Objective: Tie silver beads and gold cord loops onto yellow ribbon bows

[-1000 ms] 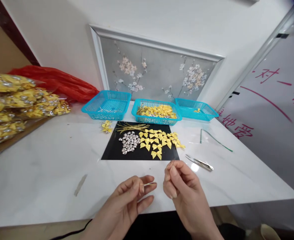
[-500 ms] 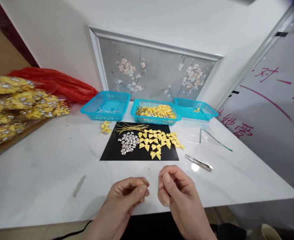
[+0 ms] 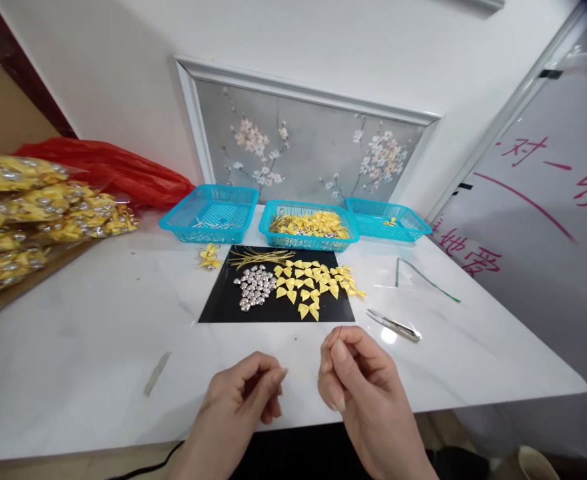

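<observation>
My left hand [image 3: 246, 403] is closed in a pinch near the table's front edge; whatever its fingertips hold is too small to make out. To its right, my right hand [image 3: 360, 383] is also pinched, with a thin dark line like a thread or needle just showing at its fingertips. Beyond both hands lies a black mat [image 3: 223, 308]. On it are silver heart-shaped beads [image 3: 256, 287], yellow ribbon bows [image 3: 308, 311] and a bundle of gold cords [image 3: 260, 257]. Thread snips [image 3: 394, 325] rest to the right of the mat.
Three blue baskets stand along the wall: the left basket [image 3: 208, 233] with white strips, the middle basket [image 3: 313, 243] full of yellow bows, the right basket [image 3: 413, 232] with one bow. Bagged yellow pieces [image 3: 38, 207] fill the left side. A green strip [image 3: 428, 281] lies at right.
My hands have drawn farther apart, the left shifting left and the right slightly right, both still pinched. The things on the table stay in place; the view has shifted slightly.
</observation>
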Available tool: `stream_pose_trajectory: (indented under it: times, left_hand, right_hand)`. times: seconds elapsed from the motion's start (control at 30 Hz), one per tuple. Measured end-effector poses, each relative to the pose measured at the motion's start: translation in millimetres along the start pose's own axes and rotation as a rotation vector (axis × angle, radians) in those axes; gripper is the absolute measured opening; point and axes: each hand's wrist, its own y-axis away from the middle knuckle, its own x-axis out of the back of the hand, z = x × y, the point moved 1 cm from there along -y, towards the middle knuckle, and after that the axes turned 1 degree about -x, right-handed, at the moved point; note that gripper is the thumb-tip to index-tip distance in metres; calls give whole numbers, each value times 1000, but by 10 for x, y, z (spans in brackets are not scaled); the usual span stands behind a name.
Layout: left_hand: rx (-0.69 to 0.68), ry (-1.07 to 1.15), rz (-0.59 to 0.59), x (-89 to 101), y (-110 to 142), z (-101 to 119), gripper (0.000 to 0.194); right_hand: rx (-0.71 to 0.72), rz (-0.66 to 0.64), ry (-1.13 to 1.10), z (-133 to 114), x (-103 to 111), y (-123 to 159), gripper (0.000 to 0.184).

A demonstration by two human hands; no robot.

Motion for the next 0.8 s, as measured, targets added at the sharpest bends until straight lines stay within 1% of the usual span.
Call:
stream_pose_trajectory:
  times: [0.07,0.1,0.23,0.27,0.3,0.37,0.43,0.5,0.53,0.6,0.67,0.73,0.8]
  left_hand:
    - [15,78,9,-15,4,30,34]
    - [43,171,11,-27,10,44,35]
    - [273,805,19,-90,58,63,21]
    - [326,905,28,-104,69,60,22]
    - [353,932,41,-113,75,56,24]
    - [324,824,57,-117,67,52,25]
    - [230,657,49,-107,36,57,22]
    - [105,468,1,-97,3,72,21]
    - [33,356,-46,-96,-7,81,21]
    - [-159,101,-180,-109,-4,100,21]
    - [-340,-112,-303,-134,20,111,26]
    - [-408,-184,-336,-154,40,114,28]
    - [-391,-205,-303,-161,37,116,29]
  right_hand:
    - [3,4,9,2,13,6,21]
    - [6,7,19,12,20,8,21]
    - [12,17,103,107,34,7,23]
    - [9,9,117,133,30,8,24]
    - [3,2,123,154,24,11,24]
    - [-17,1,100,172,6,20,24]
    - [-31,20,47,158,-14,31,23]
    - [-32,37,-11,129,-27,36,22]
    - [-26,39,-34,117,-29,35,21]
    - [-5,30,-58,109,-25,28,19]
    - [19,-13,-62,122,-18,20,16]
    - [36,-62,-53,146,-16,16,15]
    - [47,-77,-36,164,-17,18,15]
